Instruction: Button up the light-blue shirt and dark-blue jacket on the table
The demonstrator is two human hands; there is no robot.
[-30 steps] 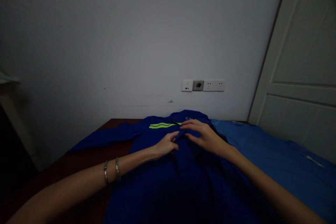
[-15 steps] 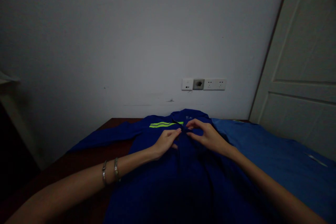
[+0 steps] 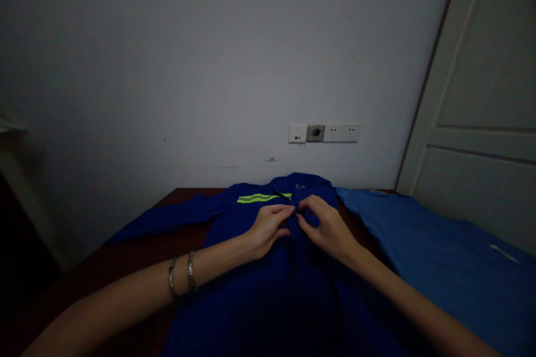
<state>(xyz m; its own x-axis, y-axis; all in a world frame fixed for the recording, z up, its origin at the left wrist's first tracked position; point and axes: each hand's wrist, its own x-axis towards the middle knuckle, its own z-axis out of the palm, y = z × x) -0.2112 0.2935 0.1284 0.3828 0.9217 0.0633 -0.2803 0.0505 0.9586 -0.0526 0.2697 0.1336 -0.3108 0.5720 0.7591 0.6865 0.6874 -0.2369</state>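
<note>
A dark blue work jacket [image 3: 247,268] lies spread on the table, collar toward the wall, with a yellow-green reflective strip [image 3: 255,198] across its chest. Just below the collar, my left hand [image 3: 268,228] pinches the front edge of the jacket between thumb and fingers. Close against it on the right, my right hand [image 3: 326,228] is curled, thumb and fingertips pinching the same front opening. Whether a button or only cloth is between the fingertips is too dark to tell. One sleeve [image 3: 167,220] stretches out to the left.
A lighter blue garment [image 3: 435,256] lies on the right side of the dark red-brown table [image 3: 184,242]. Behind stands a grey wall with a row of sockets [image 3: 324,133]. A panelled door [image 3: 481,139] is at the right.
Both hands remain at the jacket front, with my left hand a little further right. The jacket's right front has shifted left, so bare table shows between it and the lighter garment.
</note>
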